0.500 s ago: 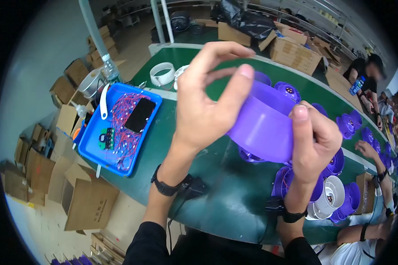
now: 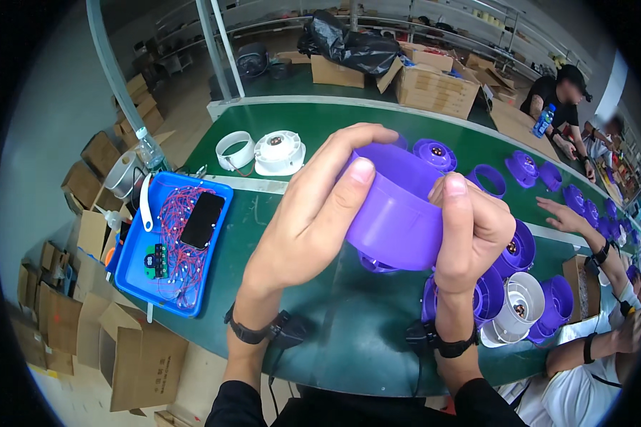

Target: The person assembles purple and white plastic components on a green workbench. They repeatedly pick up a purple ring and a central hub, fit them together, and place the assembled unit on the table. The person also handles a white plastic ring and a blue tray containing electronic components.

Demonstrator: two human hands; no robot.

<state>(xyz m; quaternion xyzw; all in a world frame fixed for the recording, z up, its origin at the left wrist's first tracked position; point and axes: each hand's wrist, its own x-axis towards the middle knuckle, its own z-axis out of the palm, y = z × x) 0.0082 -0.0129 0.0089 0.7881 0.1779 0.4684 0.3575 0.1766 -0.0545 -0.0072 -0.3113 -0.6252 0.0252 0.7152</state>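
A purple plastic ring-shaped housing [image 2: 395, 220] is held up above the green bench, its wide round opening facing up. My left hand [image 2: 310, 206] grips its left wall, thumb on the outer front and fingers round the far side. On the right wall, my right hand [image 2: 470, 228] pinches the rim with thumb outside and fingers curled. Below the housing, part of another purple piece [image 2: 377, 265] shows on the bench; the rest is hidden. Beside my right wrist stand purple housings [image 2: 488, 295] and a white housing [image 2: 523, 306] with a copper-coloured centre.
To the left, a blue tray [image 2: 132, 274] holds red wires, a black phone [image 2: 203, 220] and a green circuit board [image 2: 156, 261]. A white ring [image 2: 235, 151] and white round base [image 2: 280, 151] sit farther back. A co-worker's hand [image 2: 563, 213] reaches in at right, near more purple parts [image 2: 522, 169].
My left hand has closed from a loose, raised hold onto the purple housing's wall. The view has shifted, bringing the white round base into sight.
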